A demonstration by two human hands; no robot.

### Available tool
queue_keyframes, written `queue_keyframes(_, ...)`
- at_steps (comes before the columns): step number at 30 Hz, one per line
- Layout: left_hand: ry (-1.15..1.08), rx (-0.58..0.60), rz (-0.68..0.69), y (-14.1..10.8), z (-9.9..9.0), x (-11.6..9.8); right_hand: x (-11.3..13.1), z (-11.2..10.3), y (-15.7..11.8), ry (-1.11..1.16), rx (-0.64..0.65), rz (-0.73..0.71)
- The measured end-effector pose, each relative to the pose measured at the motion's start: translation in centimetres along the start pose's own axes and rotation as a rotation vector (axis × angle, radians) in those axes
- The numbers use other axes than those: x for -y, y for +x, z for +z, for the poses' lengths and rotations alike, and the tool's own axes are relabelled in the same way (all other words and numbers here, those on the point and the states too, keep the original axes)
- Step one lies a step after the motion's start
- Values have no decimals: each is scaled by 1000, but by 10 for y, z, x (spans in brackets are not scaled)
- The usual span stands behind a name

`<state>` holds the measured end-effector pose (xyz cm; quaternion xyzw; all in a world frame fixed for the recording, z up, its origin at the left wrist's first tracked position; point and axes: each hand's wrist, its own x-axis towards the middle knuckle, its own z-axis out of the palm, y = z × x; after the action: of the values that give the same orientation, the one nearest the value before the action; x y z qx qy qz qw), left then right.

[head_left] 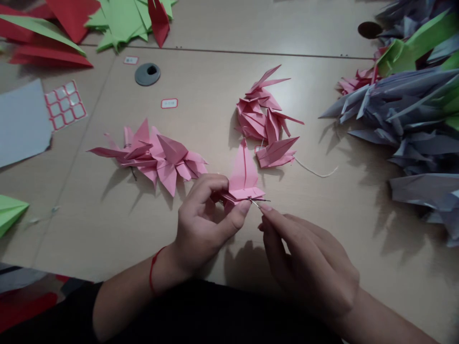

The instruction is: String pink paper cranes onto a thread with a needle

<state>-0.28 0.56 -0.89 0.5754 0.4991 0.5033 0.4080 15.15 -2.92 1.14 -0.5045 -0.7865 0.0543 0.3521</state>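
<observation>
Near the table's front edge, my left hand (206,215) pinches a pink paper crane (244,172), its tall pointed flap upright. The fingertips of my right hand (308,253) close on a thin metal needle (255,204). The needle's far end touches the crane's folded lower edge beside my left thumb. A short dark strand (264,200) sticks out there; what it is joined to is hidden. Left of my hands lies a bunch of pink cranes (172,157). Beyond them sits a curved group of pink cranes (253,117), a white string (319,175) trailing from its near end.
Grey folded-paper pieces (405,105) are heaped on the right, with green ones among them. Red paper (53,55) and green paper (122,21) lie at the back left. A label sheet (65,106), a white sheet (23,122) and a grey cable grommet (147,74) are on the table.
</observation>
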Motion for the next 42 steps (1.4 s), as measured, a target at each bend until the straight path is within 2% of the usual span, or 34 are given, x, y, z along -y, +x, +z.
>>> queue_keyframes(5,17,-2,-24,0,-2,1,-3,-9,5,68,70,26)
queue_keyframes(9,39,-21,-3,2,-6,3,-18,-10,8,166,155,242)
queue_keyframes(14,115,-14,55,7,-9,6,-42,4,9,170,427,439)
queue_keyframes(18,156,8,167,12,-8,6,-44,10,11,35,535,466)
queue_keyframes(20,153,25,202,12,-8,7,-42,8,12,-47,500,413)
queue_keyframes(22,153,40,230,11,-8,9,-40,4,13,-37,421,356)
queue_keyframes(27,198,74,332,8,-7,10,-33,-2,17,403,346,324)
queue_keyframes(29,201,95,354,7,-6,9,-30,-1,19,459,295,339)
queue_keyframes(34,212,84,364,8,-6,9,-28,-1,18,427,202,327)
queue_keyframes(42,447,-11,455,18,-14,7,-32,-11,18,364,207,350)
